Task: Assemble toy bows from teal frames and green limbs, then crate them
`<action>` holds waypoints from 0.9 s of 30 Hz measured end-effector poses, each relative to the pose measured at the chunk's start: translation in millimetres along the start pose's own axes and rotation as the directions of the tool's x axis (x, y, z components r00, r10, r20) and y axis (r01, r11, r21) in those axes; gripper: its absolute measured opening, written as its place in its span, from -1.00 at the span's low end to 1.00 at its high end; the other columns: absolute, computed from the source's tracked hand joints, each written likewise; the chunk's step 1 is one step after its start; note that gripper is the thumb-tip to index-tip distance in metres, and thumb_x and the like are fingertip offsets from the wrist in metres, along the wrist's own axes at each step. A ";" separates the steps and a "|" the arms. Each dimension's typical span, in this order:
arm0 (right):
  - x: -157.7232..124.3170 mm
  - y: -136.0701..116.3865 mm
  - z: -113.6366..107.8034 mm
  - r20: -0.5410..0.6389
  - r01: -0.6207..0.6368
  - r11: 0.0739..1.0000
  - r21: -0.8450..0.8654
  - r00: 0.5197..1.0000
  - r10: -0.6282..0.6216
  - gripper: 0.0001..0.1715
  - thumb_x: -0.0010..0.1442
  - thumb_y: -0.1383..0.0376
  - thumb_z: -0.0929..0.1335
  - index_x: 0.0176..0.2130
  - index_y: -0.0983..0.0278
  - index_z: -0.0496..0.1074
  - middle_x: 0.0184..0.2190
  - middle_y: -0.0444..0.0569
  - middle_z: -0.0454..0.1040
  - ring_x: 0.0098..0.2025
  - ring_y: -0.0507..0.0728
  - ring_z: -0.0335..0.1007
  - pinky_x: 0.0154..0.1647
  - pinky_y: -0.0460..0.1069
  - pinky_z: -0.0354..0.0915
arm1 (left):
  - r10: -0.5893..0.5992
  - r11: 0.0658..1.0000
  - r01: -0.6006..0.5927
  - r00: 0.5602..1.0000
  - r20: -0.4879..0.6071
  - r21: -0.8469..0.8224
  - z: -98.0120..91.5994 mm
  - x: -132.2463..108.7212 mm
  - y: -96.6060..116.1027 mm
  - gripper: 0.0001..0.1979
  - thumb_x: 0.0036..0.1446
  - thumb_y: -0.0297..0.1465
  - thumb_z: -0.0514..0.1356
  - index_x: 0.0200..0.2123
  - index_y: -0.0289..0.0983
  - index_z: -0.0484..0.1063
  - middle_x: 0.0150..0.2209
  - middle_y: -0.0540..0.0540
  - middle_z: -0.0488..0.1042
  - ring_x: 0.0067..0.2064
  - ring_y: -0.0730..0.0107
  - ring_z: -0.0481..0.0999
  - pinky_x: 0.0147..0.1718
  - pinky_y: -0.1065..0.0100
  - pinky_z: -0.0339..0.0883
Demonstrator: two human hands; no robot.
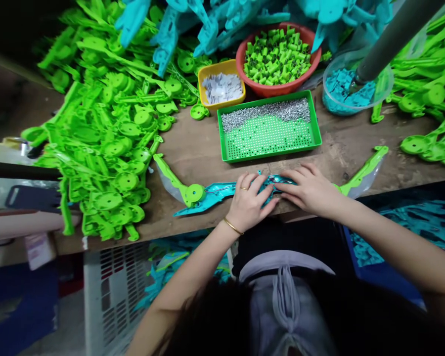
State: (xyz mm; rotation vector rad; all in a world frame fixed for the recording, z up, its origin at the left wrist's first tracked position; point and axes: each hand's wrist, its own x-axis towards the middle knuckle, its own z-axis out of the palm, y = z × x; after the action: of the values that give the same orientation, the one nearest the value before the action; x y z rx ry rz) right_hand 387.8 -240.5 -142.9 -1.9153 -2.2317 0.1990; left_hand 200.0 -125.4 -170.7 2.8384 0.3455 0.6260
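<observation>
A toy bow [219, 194] with a teal plastic body lies along the front of the wooden table. Its green left limb [172, 180] and green right limb [367, 173] angle away from me, each with a greyish inset. My left hand [246, 200], wearing a ring and a bangle, grips the teal body near its middle. Close beside it, my right hand [307, 190] has its fingers bent over the same body, fingertips almost meeting the left ones. Small parts inside the body are partly hidden under the fingers. Just beyond stands a green perforated tray [270, 141] holding small metal screws [267, 112].
Green plastic parts [114, 128] are heaped at left, more [426, 99] at right. Behind the tray are a yellow container [222, 103], a red bowl [278, 89] of green pieces and a clear tub [387, 81] of teal pieces. A dark pole [396, 39] rises at right.
</observation>
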 end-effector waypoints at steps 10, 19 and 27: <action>-16.8 -4.3 -2.1 -0.047 -0.007 0.988 -0.154 0.999 -0.001 -0.67 0.31 0.19 0.23 -0.07 0.21 0.48 0.03 0.06 0.46 0.02 0.23 0.31 0.23 0.24 0.03 | -0.002 1.000 0.002 1.000 0.030 0.010 2.2 -2.8 -1.3 -0.70 0.20 -0.24 0.17 -0.10 -0.28 0.53 -0.01 -0.27 0.48 0.09 0.05 0.33 0.11 -0.04 0.22; -17.5 -2.5 -2.4 -0.077 -0.039 0.999 0.000 0.996 0.039 -0.65 0.29 0.19 0.25 -0.01 0.24 0.46 0.00 0.10 0.48 0.03 0.22 0.34 0.23 0.24 0.07 | 0.015 0.997 -0.011 0.998 0.059 -0.073 -0.4 0.9 0.4 -0.70 0.17 -0.25 0.20 -0.05 -0.21 0.51 0.04 -0.26 0.43 0.12 0.04 0.30 0.10 -0.05 0.22; -37.3 25.5 -9.7 -0.115 -0.305 0.939 0.157 0.939 0.324 -0.71 0.32 0.23 0.22 -0.12 0.25 0.46 -0.11 0.03 0.55 0.01 0.18 0.41 0.18 0.20 0.10 | 0.042 0.998 -0.041 0.999 0.020 -0.047 -1.5 2.9 -0.1 -0.66 0.17 -0.24 0.20 -0.02 -0.25 0.48 0.04 -0.30 0.41 0.10 0.03 0.31 0.10 -0.06 0.23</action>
State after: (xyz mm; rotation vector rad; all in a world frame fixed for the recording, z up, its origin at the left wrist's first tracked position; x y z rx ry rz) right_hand 420.0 -273.7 -141.4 -2.1289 -1.7657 0.2494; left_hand 201.9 -124.3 -168.3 2.8126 0.2657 0.6034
